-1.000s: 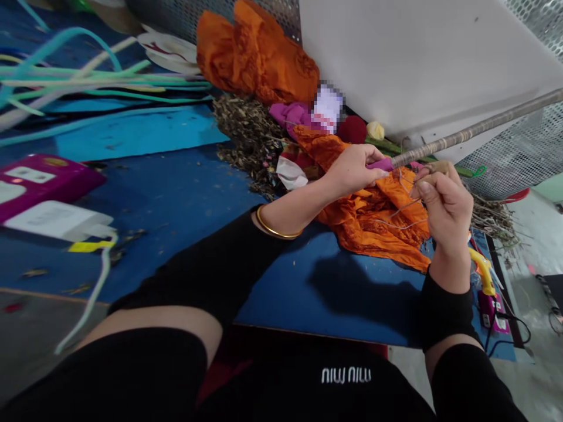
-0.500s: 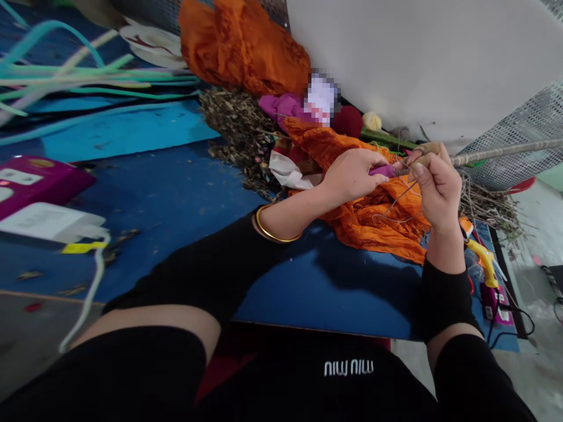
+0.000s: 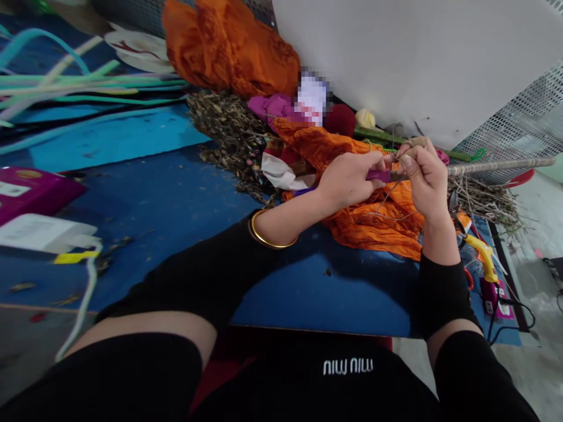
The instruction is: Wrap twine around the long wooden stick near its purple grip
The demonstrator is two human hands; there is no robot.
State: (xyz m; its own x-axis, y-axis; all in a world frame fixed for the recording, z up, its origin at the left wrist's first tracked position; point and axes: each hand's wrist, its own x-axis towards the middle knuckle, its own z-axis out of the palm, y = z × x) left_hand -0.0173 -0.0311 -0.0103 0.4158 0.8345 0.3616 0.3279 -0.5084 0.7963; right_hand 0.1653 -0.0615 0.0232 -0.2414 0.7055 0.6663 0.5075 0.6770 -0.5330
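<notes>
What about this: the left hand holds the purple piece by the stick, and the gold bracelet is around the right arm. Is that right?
Not quite: the head view shows the gold bracelet around the left arm. The left hand does hold the purple piece by the stick.

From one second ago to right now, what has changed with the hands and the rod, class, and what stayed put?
The rod swung down from an upward slope to nearly level, its far tip now showing. The right hand came in closer to the left hand and now overlaps the rod. Nothing was visibly released. The left hand still holds the purple end; the orange cloth lies as before.
</notes>
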